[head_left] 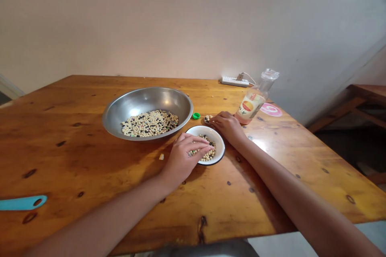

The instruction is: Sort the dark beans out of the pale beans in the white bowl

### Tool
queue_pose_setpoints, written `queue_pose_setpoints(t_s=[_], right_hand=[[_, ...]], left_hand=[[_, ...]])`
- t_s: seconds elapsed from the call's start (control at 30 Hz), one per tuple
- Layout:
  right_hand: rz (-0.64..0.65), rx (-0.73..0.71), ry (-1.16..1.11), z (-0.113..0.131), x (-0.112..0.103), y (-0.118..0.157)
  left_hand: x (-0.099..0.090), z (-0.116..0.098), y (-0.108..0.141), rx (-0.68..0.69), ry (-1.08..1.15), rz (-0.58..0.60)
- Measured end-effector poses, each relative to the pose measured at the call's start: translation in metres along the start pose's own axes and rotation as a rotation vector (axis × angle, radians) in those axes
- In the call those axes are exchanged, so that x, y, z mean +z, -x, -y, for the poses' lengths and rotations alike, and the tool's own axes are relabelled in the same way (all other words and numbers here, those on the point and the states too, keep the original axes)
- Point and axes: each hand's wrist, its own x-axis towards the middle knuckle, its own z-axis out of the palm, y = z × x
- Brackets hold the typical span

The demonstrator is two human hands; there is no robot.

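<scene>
My left hand (183,154) reaches over the near-left rim of a white bowl (221,150) with a dark edge. Its thumb and fingertips come close together above the small beads (209,153) in it, mostly cream with some dark and green ones. Whether a bead is between them is too small to tell. Palm down on the table, my right hand (228,126) has its fingers on a small spoon-like holder (206,120) heaped with beads; most of it is hidden under the fingers. Just behind that hand stands a clear, uncapped bottle (251,102) with a fruit label.
A wide metal basin (144,104) of mixed beads sits left of the bowl. A green cap (196,116) lies between basin and right hand. Farther back are a white power strip (235,81) and a pink sticker (271,109). A turquoise handle (24,203) enters at left.
</scene>
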Motion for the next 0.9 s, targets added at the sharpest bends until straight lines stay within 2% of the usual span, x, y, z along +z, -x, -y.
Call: queue_pose_setpoints(t_s=[0.1,0.17,0.27,0.37,0.6,0.9], right_hand=[[-0.031,0.015,-0.008,-0.001,0.002,-0.001],[-0.111,0.039,-0.044,0.003,-0.002,-0.002],[-0.227,0.06,-0.184,0.015,-0.013,-0.001],[-0.273,0.04,-0.357,0.035,-0.026,0.004],[-0.24,-0.107,-0.49,0.072,-0.044,0.012],[-0.211,-0.168,-0.541,0.078,-0.048,0.012]], left_hand=[[-0.001,0.0,0.001,-0.005,0.006,0.004],[-0.001,-0.001,0.001,-0.014,0.007,0.005],[-0.002,-0.002,0.002,-0.028,0.011,0.016],[-0.003,-0.004,0.002,-0.053,0.022,0.037],[-0.006,-0.006,0.002,-0.108,0.038,0.071],[-0.005,-0.004,0.001,-0.125,0.067,0.056]])
